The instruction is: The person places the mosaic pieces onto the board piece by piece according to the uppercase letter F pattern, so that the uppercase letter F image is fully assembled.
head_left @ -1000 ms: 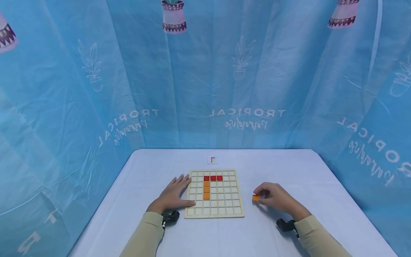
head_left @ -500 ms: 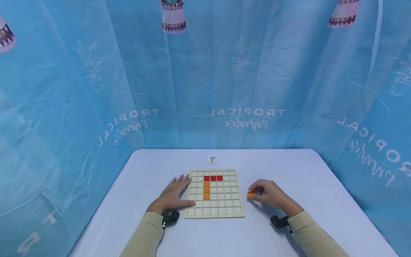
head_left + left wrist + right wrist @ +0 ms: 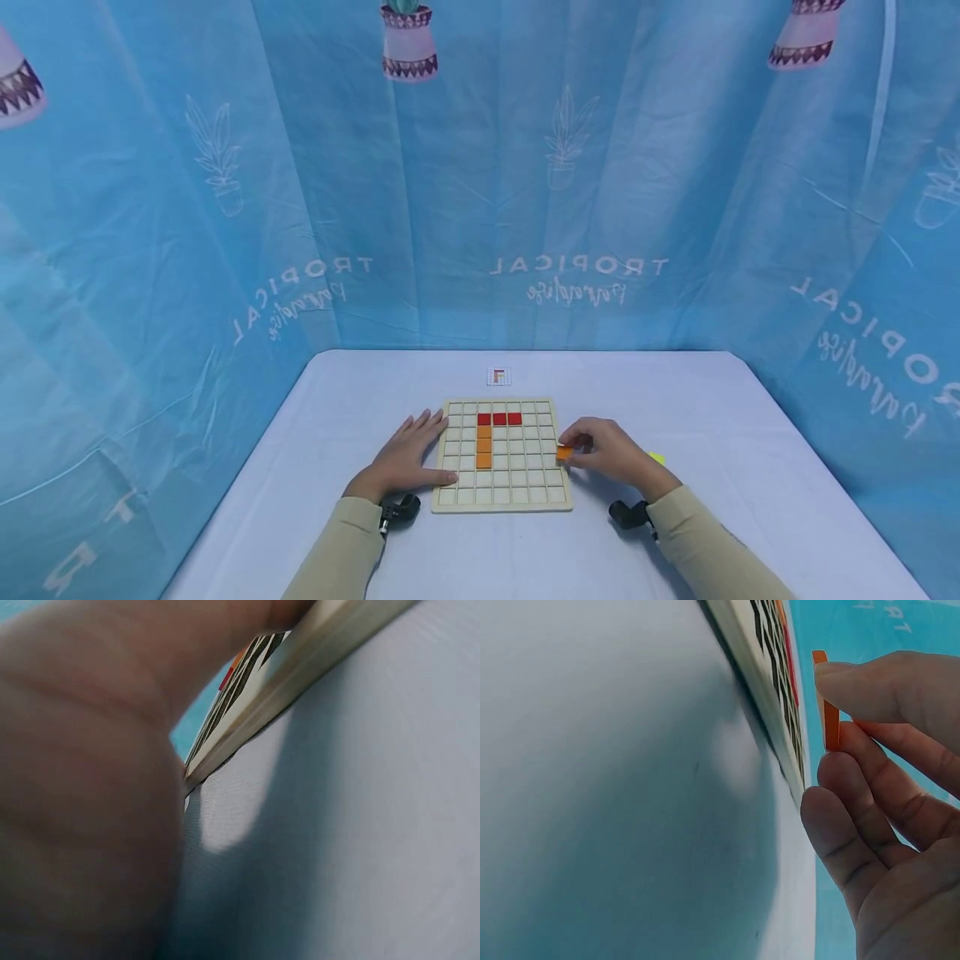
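A pale wooden grid board (image 3: 525, 497) lies on the table, with red tiles (image 3: 500, 419) in a short row and orange tiles (image 3: 483, 446) in a column below the row's left end. My left hand (image 3: 405, 457) rests on the board's left edge, fingers spread and thumb over the near-left squares. Between thumb and fingers, my right hand (image 3: 611, 454) pinches a loose orange tile (image 3: 564, 452) at the board's right edge. In the right wrist view that thin orange tile (image 3: 829, 724) is seen edge-on, raised off the table.
Behind the board lies a small printed pattern card (image 3: 498, 377). A yellow-green piece (image 3: 657, 458) shows partly behind the right hand. The white tablecloth (image 3: 480, 558) covers the table, and a blue printed curtain (image 3: 480, 208) hangs around its back and sides.
My right hand has moved left with the orange tile, from the open cloth to the board's right edge. A yellow-green piece has come into sight behind it. The left hand stays put.
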`<state>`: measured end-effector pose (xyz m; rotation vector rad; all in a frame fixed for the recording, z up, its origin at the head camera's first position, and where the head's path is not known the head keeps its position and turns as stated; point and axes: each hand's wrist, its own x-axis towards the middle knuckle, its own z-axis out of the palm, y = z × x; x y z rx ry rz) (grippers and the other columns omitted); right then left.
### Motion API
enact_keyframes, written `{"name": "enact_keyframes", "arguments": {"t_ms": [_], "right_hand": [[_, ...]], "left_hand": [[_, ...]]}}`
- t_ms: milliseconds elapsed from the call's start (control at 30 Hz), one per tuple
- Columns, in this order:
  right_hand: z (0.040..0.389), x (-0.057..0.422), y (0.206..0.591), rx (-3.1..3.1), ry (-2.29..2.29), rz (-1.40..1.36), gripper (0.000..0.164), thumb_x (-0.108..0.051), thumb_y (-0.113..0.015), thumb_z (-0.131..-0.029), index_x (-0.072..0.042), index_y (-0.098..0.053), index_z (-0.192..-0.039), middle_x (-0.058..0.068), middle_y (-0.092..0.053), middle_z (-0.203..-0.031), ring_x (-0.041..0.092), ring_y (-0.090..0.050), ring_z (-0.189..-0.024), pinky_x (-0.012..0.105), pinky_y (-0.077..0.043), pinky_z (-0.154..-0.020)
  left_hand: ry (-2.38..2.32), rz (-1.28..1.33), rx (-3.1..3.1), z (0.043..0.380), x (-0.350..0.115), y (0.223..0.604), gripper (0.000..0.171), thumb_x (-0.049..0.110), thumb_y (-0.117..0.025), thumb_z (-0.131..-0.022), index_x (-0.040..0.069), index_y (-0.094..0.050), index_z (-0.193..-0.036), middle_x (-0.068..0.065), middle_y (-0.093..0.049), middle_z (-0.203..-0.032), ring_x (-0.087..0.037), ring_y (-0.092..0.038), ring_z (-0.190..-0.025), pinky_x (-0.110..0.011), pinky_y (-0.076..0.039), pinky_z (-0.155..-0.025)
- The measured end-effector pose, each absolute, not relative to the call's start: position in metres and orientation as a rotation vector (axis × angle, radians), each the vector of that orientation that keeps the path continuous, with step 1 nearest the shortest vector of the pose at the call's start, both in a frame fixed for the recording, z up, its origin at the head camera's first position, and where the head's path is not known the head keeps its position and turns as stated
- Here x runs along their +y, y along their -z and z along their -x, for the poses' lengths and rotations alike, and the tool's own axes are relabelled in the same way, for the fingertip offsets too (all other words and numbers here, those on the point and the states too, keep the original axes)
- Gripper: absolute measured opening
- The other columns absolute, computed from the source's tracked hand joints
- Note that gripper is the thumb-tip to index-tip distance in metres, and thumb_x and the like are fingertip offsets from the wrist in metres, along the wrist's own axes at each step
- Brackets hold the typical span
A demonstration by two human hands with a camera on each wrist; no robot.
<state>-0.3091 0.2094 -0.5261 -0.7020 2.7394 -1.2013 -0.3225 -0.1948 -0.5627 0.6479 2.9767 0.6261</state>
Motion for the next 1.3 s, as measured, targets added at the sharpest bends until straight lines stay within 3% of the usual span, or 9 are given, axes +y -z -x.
{"name": "enact_keyframes", "arguments": {"t_ms": [767,1300], "right_hand": [[0.314,0.157,0.524,2.677,1.165,0.857,0.022,-0.011,-0.087,-0.089,-0.014,-0.077,-0.108,-0.007,-0.07,-0.1,0.013,-0.064,-0.089,0.031,-0.058,-0.079],[0.312,0.11,0.529,2.681,1.052,0.936,0.022,-0.011,-0.089,-0.086,-0.018,-0.08,-0.105,-0.014,-0.069,-0.099,0.009,-0.061,-0.085,0.025,-0.056,-0.078]], "left_hand": [[-0.632,-0.627,2.984,0.322,-0.193,0.564,0.118,0.087,-0.066,-0.076,0.015,-0.039,-0.165,-0.001,-0.028,-0.171,-0.025,-0.014,-0.159,-0.048,-0.009,-0.127],[-0.609,-0.62,2.982,0.321,-0.194,0.563,0.118,0.087,-0.065,-0.076,0.016,-0.038,-0.165,-0.001,-0.027,-0.172,-0.025,-0.013,-0.159,-0.048,-0.009,-0.127]]}}
